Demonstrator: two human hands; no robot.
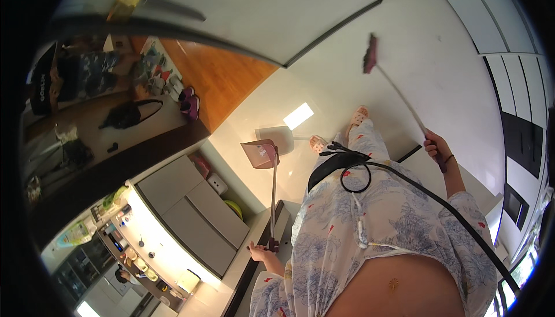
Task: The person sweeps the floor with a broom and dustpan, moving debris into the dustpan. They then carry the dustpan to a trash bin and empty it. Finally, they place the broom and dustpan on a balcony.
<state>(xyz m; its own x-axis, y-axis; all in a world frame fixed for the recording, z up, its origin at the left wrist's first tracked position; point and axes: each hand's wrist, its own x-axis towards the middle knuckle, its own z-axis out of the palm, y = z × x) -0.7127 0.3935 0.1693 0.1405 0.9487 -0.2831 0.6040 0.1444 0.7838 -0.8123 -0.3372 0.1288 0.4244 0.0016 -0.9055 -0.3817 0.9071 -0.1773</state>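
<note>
My right hand (437,147) grips the dark end of a long-handled broom (401,91), its purplish head held out over the pale floor ahead. Low on the left, my left hand (261,253) is at the dark grip of a long-handled dustpan (259,154). Some of its fingers stick out, but the pan hangs upright from that hand. The pink pan carries a small printed figure, and its shadow falls on the floor beside it. Whether the pan touches the floor cannot be told.
Pink clogs (358,117) are on my feet. A black cable (433,195) runs across my patterned clothes. Purple shoes (190,103) stand by a dark-edged ledge (190,134) at left. Grey cabinets (195,213) and a pale panel with a dark edge (338,33) flank the floor. Another person (123,275) shows far back.
</note>
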